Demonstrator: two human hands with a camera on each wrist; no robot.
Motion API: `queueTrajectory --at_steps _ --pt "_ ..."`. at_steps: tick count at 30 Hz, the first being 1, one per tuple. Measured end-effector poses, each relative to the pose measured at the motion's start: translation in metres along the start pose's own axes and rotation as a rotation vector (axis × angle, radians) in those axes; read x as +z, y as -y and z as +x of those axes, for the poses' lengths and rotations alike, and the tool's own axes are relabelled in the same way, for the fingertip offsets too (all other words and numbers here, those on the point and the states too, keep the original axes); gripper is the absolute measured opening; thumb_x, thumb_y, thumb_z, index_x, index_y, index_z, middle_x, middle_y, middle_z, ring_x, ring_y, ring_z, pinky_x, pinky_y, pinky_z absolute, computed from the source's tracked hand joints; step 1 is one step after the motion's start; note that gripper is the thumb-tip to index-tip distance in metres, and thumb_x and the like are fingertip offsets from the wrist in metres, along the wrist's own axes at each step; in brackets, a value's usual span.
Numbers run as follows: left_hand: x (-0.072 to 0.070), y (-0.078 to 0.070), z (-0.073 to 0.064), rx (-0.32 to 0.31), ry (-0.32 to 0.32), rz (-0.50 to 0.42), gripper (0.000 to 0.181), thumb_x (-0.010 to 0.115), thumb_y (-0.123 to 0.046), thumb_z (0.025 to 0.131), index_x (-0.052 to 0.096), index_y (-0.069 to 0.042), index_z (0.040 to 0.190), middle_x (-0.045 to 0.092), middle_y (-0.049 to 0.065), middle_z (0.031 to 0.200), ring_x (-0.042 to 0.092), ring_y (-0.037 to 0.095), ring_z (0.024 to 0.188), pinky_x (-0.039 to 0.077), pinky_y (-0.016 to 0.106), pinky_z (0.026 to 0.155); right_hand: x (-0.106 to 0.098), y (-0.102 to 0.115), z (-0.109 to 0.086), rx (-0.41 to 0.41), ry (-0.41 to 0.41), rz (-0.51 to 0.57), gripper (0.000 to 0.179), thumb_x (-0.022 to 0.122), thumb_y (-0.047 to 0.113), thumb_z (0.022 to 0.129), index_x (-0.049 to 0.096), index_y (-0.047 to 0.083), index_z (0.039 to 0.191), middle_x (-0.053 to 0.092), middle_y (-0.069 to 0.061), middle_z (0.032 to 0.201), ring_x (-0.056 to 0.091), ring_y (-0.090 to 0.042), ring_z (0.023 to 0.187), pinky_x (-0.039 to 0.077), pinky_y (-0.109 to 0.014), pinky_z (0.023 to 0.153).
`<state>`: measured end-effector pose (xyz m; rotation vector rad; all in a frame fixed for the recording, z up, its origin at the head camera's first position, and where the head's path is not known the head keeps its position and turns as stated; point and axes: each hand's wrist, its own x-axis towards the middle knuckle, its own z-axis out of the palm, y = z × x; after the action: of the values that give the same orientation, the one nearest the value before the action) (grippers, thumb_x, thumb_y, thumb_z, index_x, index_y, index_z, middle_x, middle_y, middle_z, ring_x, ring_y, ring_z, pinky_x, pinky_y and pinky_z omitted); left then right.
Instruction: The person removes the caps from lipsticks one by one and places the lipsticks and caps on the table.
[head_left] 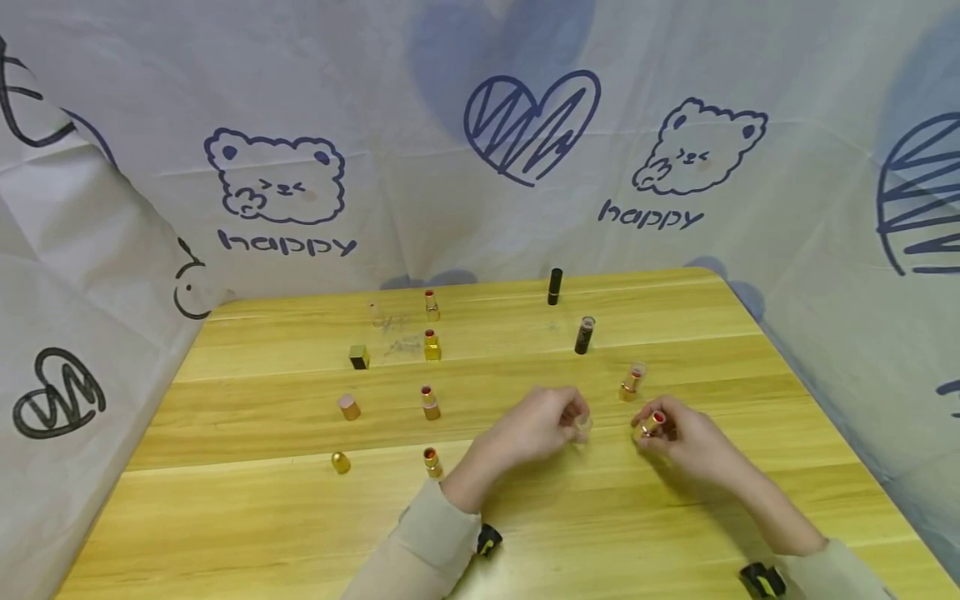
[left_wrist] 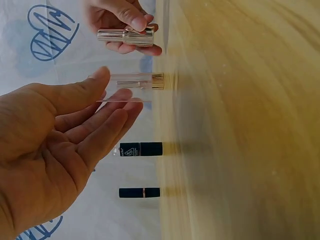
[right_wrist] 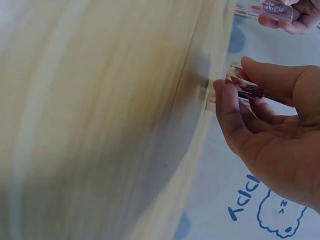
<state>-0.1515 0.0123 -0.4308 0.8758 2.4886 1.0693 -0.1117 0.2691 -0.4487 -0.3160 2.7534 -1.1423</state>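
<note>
My left hand pinches a clear cap between thumb and fingers, a little above the table; lettering shows on the cap in the right wrist view. My right hand holds an uncapped gold lipstick with a red tip, its base low over the wood. A gap separates the two hands. Just beyond the right hand stands a gold lipstick under a clear cap. In the left wrist view, the left hand's cap overlaps that standing lipstick, and the right hand's lipstick appears above.
Uncapped lipsticks stand in a column left of centre. Further left are a gold rounded cap, a pinkish cap, a black-and-gold square cap and a clear cap. Two black lipstick tubes stand at the back right.
</note>
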Motion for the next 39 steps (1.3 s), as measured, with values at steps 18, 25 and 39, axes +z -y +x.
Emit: queueTrajectory --at_steps 18,25,39 --pt "0.008 0.006 0.0 -0.018 0.115 0.045 0.017 0.079 -0.006 0.092 0.07 -0.006 0.106 0.07 -0.003 0.093 0.062 0.002 0.082 0.053 0.015 0.076 0.005 -0.007 0.004 -0.01 0.076 -0.033 0.025 0.08 0.0 0.087 0.065 0.002 0.106 0.06 0.0 0.082 0.056 -0.013 0.075 0.049 -0.025 0.063" --pt "0.008 0.008 0.001 -0.021 0.121 0.045 0.02 0.08 -0.005 0.091 0.07 -0.005 0.108 0.072 -0.002 0.096 0.063 0.002 0.083 0.053 0.015 0.077 0.004 -0.008 0.003 -0.01 0.078 -0.026 0.032 0.083 0.003 0.086 0.064 0.001 0.112 0.063 -0.001 0.088 0.059 -0.015 0.08 0.051 -0.025 0.066" --pt "0.006 0.009 0.0 -0.021 0.027 -0.09 0.049 0.075 -0.03 0.098 0.06 -0.006 0.139 0.066 0.005 0.134 0.063 0.018 0.122 0.052 0.028 0.102 -0.014 0.004 -0.002 -0.046 -0.113 0.042 0.059 0.082 0.026 0.093 0.056 -0.003 0.138 0.065 -0.018 0.129 0.063 -0.033 0.112 0.059 -0.045 0.091"
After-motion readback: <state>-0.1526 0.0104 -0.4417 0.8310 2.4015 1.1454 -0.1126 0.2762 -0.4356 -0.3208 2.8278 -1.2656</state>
